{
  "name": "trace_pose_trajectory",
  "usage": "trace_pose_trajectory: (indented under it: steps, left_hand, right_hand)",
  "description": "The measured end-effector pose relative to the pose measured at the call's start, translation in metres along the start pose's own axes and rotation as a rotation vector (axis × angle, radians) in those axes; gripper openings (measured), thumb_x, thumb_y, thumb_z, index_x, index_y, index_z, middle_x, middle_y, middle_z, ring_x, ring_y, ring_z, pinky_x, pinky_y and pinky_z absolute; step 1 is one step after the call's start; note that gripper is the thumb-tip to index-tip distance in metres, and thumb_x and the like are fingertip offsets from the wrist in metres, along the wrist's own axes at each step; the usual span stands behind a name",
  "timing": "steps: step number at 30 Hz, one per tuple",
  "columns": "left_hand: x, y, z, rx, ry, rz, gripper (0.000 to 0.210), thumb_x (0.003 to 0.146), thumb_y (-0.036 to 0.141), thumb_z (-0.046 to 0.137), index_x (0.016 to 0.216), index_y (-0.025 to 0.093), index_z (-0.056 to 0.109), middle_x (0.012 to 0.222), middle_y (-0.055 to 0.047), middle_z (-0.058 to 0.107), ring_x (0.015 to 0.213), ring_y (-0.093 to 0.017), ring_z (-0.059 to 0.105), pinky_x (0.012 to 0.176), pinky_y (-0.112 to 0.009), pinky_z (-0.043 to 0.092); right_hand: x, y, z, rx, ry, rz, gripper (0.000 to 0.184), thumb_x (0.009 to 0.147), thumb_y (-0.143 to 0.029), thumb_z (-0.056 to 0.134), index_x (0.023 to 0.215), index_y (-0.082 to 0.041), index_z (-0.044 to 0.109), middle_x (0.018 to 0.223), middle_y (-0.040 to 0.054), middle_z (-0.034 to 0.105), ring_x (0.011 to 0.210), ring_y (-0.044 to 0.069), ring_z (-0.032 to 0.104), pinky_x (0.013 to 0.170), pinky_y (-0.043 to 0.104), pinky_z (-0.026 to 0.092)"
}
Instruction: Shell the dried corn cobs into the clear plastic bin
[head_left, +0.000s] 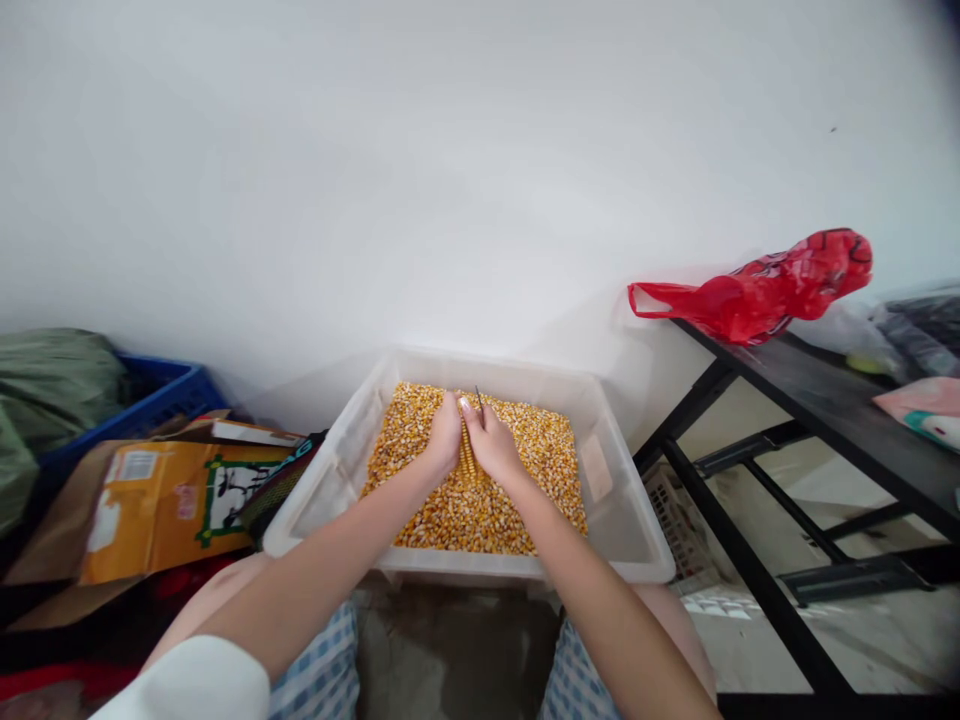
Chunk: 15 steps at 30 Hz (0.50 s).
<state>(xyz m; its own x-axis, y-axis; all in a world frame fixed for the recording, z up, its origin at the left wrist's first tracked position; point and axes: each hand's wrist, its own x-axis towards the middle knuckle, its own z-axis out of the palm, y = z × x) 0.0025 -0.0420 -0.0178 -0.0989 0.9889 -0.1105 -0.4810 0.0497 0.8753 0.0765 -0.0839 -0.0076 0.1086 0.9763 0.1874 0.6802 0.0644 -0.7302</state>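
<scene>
An ear of corn (468,455) with rows of yellow kernels is held between my two hands over a translucent white plastic bin (630,510). My left hand (445,432) is wrapped round its left side. Against its right side presses my right hand (491,440), its fingers closed. From the right hand a thin dark metal rod (478,398) sticks up; its lower part is hidden by the fingers. Loose corn kernels (540,450), yellow and whitish, cover the bottom of the bin beneath both hands.
A black metal-framed table (840,420) stands at the right with a red plastic bag (765,290) on its corner. On the left are a flattened orange carton (172,500) and a blue crate (165,395) holding a green bag (52,400). A white wall (450,180) rises behind the bin.
</scene>
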Motion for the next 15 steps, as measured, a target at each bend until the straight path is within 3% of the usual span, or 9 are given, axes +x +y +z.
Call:
trace_pose_trajectory:
  steps: [9, 15]
  left_hand:
    - [-0.0009, 0.005, -0.0002, -0.049, -0.038, -0.136, 0.024, 0.066, 0.041, 0.049, 0.06, 0.018, 0.045, 0.048, 0.004, 0.046, 0.043, -0.01, 0.043, 0.046, -0.022, 0.035]
    - [-0.0002, 0.0028, 0.001, 0.03, -0.064, 0.032, 0.021, 0.068, 0.035, 0.049, 0.057, 0.018, 0.044, 0.048, 0.005, 0.041, 0.044, -0.008, 0.038, 0.045, -0.02, 0.032]
  right_hand:
    - [0.0055, 0.0091, -0.0009, 0.164, -0.129, -0.001, 0.055, 0.078, -0.064, 0.022, 0.086, -0.017, 0.05, 0.084, 0.0074, 0.059, 0.079, 0.016, 0.055, 0.067, 0.025, 0.04]
    - [0.0051, 0.0029, -0.0053, 0.135, -0.02, 0.089, 0.057, 0.074, -0.068, 0.025, 0.076, -0.017, 0.051, 0.073, 0.0056, 0.058, 0.071, 0.017, 0.055, 0.062, 0.025, 0.039]
